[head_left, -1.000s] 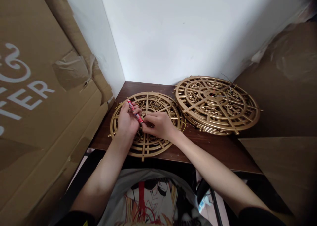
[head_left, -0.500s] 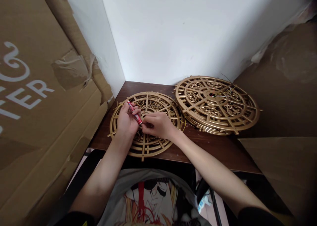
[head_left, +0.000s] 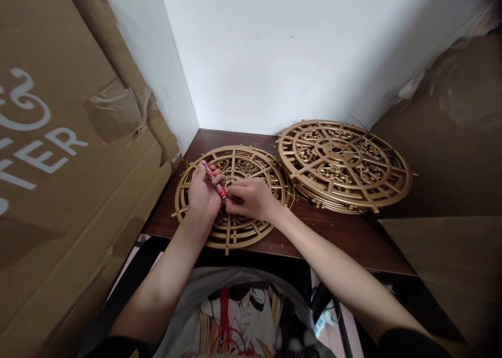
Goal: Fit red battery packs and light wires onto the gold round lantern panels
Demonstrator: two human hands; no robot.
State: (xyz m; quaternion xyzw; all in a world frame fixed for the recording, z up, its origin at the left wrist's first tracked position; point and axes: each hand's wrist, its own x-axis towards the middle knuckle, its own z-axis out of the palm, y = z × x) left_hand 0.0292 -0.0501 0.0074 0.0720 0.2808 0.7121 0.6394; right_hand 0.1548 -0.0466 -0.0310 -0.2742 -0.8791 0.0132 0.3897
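Note:
A round gold openwork grille [head_left: 251, 164] lies flat on the dark wooden table [head_left: 337, 230], in front of me. My left hand [head_left: 202, 193] is closed on a thin red and white tube [head_left: 214, 179], tilted with its lower tip over the grille's middle. My right hand [head_left: 251, 197] rests on the grille just right of that tip, fingers pinched together on something I cannot make out. Thin yellow wires [head_left: 291, 197] stick out at the grille's right rim.
A stack of like gold grilles [head_left: 345, 164] lies to the right, with thin wires on top. Big cardboard sheets [head_left: 66, 154] lean on the left, and more cardboard [head_left: 451, 138] stands on the right. White walls form the corner behind the table.
Hardly anything has shifted. Both hands stay over the grille's middle, with only slight finger movement around the tube's tip.

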